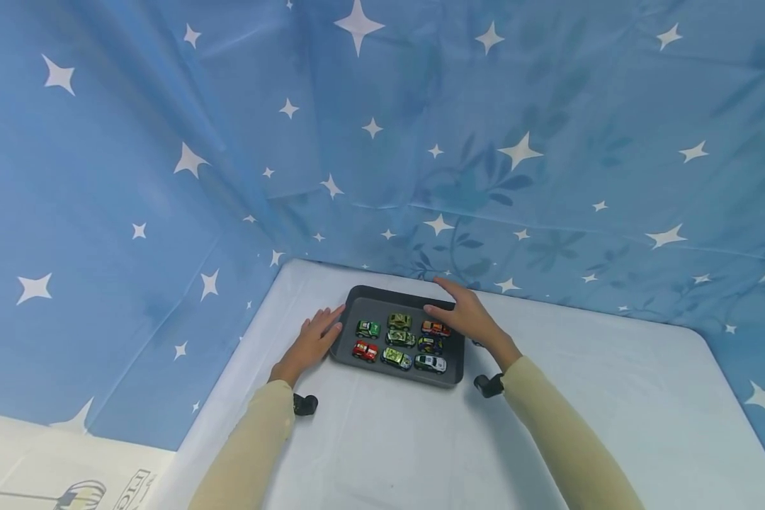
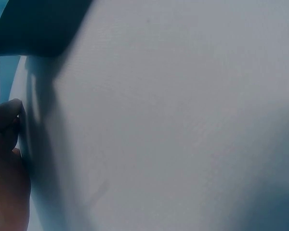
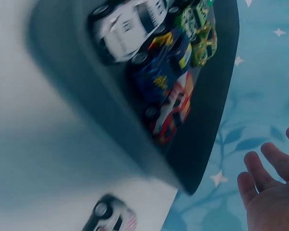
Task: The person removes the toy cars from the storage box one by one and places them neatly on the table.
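Note:
A dark grey tray (image 1: 395, 377) on the white table holds several small toy cars, among them a red car (image 1: 365, 350), a white car (image 1: 430, 364) and an orange car (image 1: 435, 329). Along the tray's left side lies my left hand (image 1: 310, 342), fingers extended and fingertips right at the rim. Only part of that hand (image 2: 9, 183) enters the left wrist view. My right hand (image 1: 473, 317) reaches over the tray's far right corner, thumb and fingers spread. In the right wrist view its fingers are straight, with nothing in the palm.
Another toy car (image 3: 113, 216) sits on the table outside the tray's right side, mostly hidden by my right wrist in the head view. Blue star-patterned curtains (image 1: 370, 177) rise directly behind the table (image 1: 382, 446) and along its left edge.

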`<state>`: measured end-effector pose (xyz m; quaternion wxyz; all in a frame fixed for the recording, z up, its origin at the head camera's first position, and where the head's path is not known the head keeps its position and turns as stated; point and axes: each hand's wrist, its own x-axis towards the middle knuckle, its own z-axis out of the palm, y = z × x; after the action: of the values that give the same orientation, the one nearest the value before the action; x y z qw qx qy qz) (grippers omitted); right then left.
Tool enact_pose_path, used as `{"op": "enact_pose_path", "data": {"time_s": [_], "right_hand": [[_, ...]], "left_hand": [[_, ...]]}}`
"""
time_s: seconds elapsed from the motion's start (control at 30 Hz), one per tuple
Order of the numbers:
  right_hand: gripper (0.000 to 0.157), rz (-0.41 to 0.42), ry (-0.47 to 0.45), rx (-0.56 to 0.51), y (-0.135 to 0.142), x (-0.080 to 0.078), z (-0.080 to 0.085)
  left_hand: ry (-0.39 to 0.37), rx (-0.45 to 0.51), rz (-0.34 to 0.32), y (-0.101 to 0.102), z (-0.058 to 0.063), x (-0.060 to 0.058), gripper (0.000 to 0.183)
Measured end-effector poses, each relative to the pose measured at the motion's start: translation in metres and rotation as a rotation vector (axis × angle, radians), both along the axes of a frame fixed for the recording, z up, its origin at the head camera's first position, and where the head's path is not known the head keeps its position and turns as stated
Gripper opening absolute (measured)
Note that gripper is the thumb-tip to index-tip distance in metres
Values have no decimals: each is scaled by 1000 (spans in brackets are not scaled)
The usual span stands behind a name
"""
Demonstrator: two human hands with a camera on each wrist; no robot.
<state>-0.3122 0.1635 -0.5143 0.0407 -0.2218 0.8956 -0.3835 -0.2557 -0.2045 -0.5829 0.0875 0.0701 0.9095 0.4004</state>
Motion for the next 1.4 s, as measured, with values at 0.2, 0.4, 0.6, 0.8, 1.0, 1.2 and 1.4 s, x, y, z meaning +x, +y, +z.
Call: {"op": "enact_pose_path", "data": {"time_s": [0.2,0.4,0.6,0.8,1.0,1.2,1.4], "right_hand": [[74,46,-2,-24,-21,-2,-2],[70,104,-5,-26,-45,-2,-2],[67,157,-17,-61,-68,-7,-1],[63,183,-22,-79,-83,-5,-6],[61,206,-28,-48,-95,-4,-10],[57,220,-38,-8,-102,-4,-15],[55,221,-62,21,-108,-3,-18]], "left_hand": [[-9,-7,11,-1,-1,0,56],[-9,-7,3,-1,1,0,56],[1,-3,5,-2,4,-2,56],[-5,-6,-7,-2,1,-2,57],[-3,-15,-4,-2,-3,-2,56],[-8,-17,-4,-1,-5,-3,56],[-13,-13,-6,-2,-2,-2,56]]}}
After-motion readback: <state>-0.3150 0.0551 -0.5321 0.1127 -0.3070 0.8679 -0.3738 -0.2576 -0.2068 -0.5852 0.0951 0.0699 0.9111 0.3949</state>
